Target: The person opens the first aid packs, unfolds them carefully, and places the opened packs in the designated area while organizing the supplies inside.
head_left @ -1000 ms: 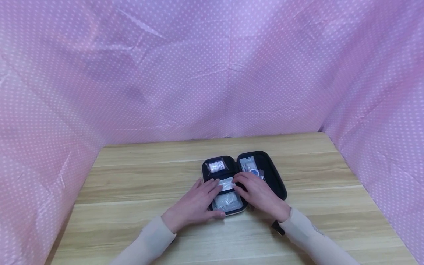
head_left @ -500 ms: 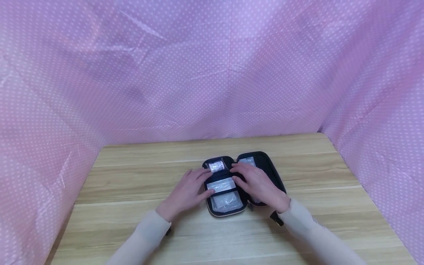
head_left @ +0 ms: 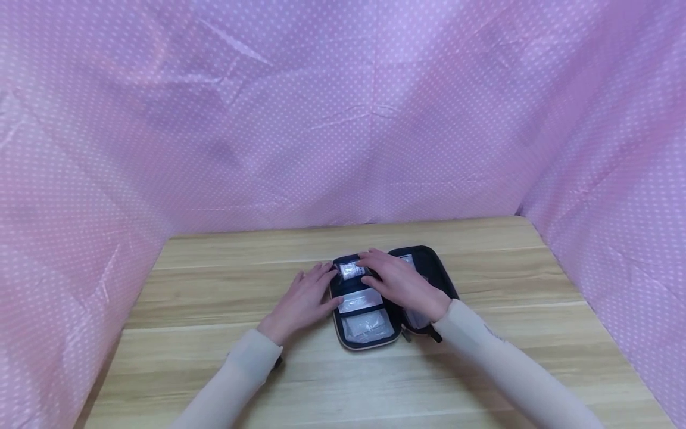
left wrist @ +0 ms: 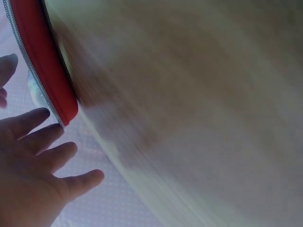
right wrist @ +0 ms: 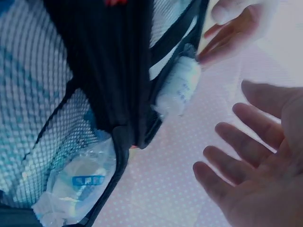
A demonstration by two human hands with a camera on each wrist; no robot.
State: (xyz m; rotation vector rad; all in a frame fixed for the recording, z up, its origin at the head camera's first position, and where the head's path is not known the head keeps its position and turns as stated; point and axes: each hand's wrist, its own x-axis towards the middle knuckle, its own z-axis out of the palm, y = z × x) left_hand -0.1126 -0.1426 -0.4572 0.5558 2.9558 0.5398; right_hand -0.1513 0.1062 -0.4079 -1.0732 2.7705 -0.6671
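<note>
A zippered case (head_left: 366,345), red outside and black inside, lies unfolded on the table with its two halves side by side. My left hand (head_left: 302,301) is at the case's left edge, fingers spread and holding nothing; in the left wrist view its fingertips (left wrist: 41,112) are close to the zipper edge. My right hand (head_left: 399,280) hovers over the fold near a plastic-wrapped white roll (head_left: 351,270), its fingers extended in the right wrist view. Below the roll, a silvery packet (head_left: 360,301) and a clear-wrapped packet (head_left: 367,326) lie in the left half.
The right half has a mesh pocket (right wrist: 35,61), partly hidden by my right arm. A clear bag (right wrist: 83,182) with a blue label sits in that half. Wooden tabletop (head_left: 225,280) surrounds the case, and pink dotted cloth (head_left: 343,149) hangs behind and beside it.
My left hand has moved from over the packets to the case's upper left edge. My right hand has shifted left and away from me, toward the wrapped roll.
</note>
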